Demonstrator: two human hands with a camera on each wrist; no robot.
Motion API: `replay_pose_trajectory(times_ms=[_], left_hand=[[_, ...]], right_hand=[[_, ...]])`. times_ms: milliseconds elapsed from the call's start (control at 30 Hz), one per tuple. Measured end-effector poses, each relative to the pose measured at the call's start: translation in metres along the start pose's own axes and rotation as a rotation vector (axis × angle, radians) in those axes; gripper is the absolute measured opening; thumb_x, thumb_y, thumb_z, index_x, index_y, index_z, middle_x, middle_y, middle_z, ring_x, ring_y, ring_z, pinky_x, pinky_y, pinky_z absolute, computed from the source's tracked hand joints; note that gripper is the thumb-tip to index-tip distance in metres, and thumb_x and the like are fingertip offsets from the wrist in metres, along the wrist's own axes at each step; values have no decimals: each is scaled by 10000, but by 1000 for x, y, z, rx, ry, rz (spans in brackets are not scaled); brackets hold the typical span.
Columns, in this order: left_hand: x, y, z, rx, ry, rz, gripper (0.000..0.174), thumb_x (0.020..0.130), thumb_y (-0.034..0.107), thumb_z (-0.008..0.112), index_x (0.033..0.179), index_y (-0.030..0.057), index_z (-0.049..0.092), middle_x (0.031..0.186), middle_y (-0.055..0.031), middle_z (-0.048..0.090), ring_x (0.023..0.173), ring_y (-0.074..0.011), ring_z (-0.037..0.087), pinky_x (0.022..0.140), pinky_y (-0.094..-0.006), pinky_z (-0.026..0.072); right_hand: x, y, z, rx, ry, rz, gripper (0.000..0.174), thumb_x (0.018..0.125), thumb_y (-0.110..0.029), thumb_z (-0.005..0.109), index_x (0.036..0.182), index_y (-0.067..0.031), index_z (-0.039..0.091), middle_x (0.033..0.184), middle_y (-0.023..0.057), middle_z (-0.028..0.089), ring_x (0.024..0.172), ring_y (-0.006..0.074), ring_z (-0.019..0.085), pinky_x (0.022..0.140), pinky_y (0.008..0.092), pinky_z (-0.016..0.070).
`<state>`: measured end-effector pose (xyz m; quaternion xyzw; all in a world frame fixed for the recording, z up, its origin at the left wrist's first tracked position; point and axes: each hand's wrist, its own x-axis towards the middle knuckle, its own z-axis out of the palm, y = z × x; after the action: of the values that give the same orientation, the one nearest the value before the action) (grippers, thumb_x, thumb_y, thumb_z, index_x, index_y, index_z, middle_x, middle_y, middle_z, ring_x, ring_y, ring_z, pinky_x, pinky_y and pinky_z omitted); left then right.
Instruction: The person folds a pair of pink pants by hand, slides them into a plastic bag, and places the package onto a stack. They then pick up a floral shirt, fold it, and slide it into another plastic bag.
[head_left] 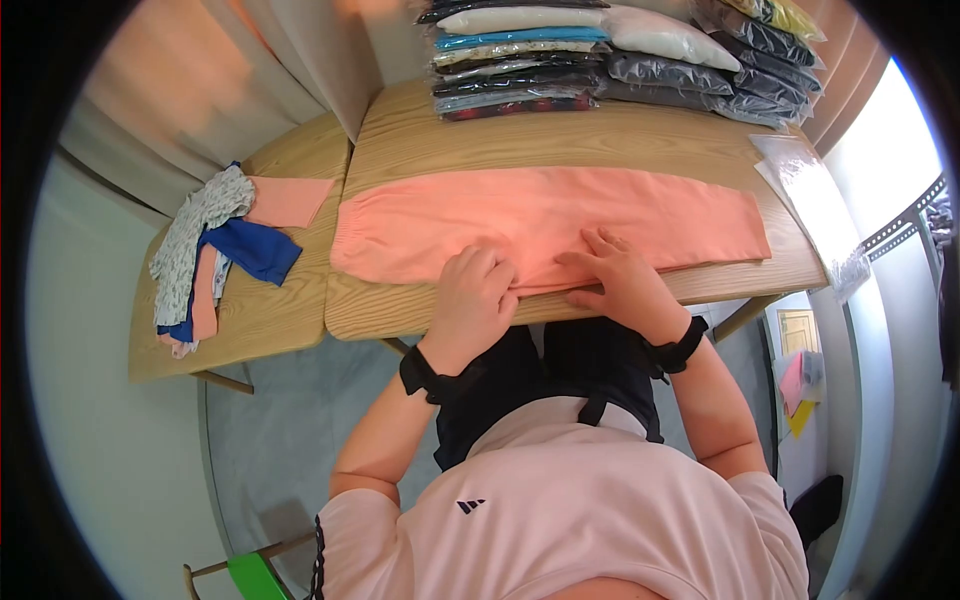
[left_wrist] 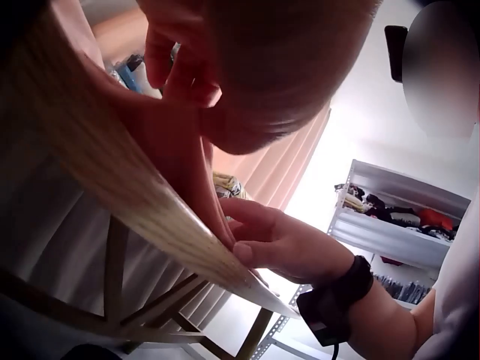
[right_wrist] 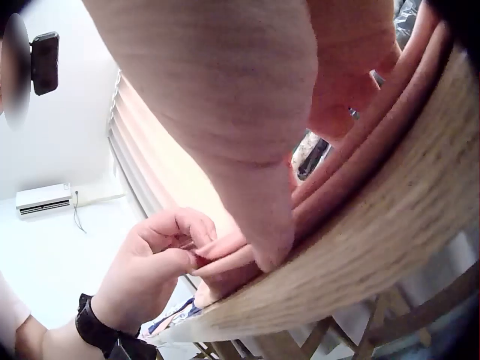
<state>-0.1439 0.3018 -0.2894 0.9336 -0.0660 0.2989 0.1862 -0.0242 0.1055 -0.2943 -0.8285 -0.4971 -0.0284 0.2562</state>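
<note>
A pair of peach-pink trousers (head_left: 420, 220) lies folded lengthwise on the wooden table (head_left: 400, 130). Its gathered elastic waist is at the left end and its leg hem at the right. At the near edge, midway along, my left hand (head_left: 478, 300) pinches a fold of the cloth between thumb and curled fingers; the right wrist view shows this left hand (right_wrist: 154, 259) at the slightly lifted layers. To its right, my right hand (head_left: 625, 285) rests on the trousers with fingers spread, its thumb close to the near edge. Each wrist wears a black strap.
On the side table (head_left: 270, 335) at left lie a patterned garment (head_left: 200, 220), a blue one (head_left: 250, 250) and pink pieces. Bagged garments (head_left: 520, 70) stand stacked along the back. Clear plastic bags (head_left: 815, 200) overhang the right table edge.
</note>
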Motion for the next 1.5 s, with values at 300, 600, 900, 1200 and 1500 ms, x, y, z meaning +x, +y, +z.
replay_pose_trajectory(times_ms=[300, 600, 900, 1200, 1500], left_hand=[[-9, -20, -3, 0, -270, 65, 459, 705, 24, 592, 1162, 40, 555, 1282, -156, 508, 1224, -355, 433, 978, -409, 388], [-13, -4, -26, 13, -422, -94, 380, 779, 96, 622, 1153, 46, 583, 1253, -98, 551, 1191, -318, 484, 937, -388, 430], [-22, -18, -32, -73, -173, -152, 153, 845, 137, 573, 916, 3, 598, 901, -127, 597, 896, -326, 559, 777, -398, 451], [-11, -29, -13, -2, -242, -329, 194, 912, 157, 453, 805, 5, 509, 744, -192, 551, 750, -360, 549, 655, -460, 414], [-13, -33, -16, -119, -207, -393, 171, 897, 180, 489, 862, 20, 539, 735, -175, 555, 724, -351, 558, 638, -430, 429]], right_hand=[[-2, 5, 9, 15, -12, -39, 338, 765, -134, 663, 1077, -57, 559, 1234, 191, 531, 1204, 389, 445, 1006, 455, 361], [-9, -12, 26, 20, 190, -79, 295, 719, -68, 631, 1006, -37, 570, 1068, 115, 600, 1057, 296, 549, 907, 400, 422], [-21, -11, 9, 152, 160, 44, 112, 786, -63, 593, 893, -30, 596, 914, 130, 623, 849, 321, 590, 733, 399, 479], [-3, -15, 2, 174, 127, 261, 180, 850, -216, 597, 812, -43, 563, 734, 152, 624, 696, 334, 602, 626, 413, 469], [6, -7, 22, -77, 114, 157, 257, 847, -310, 587, 792, -58, 577, 679, 163, 616, 617, 326, 601, 581, 434, 463]])
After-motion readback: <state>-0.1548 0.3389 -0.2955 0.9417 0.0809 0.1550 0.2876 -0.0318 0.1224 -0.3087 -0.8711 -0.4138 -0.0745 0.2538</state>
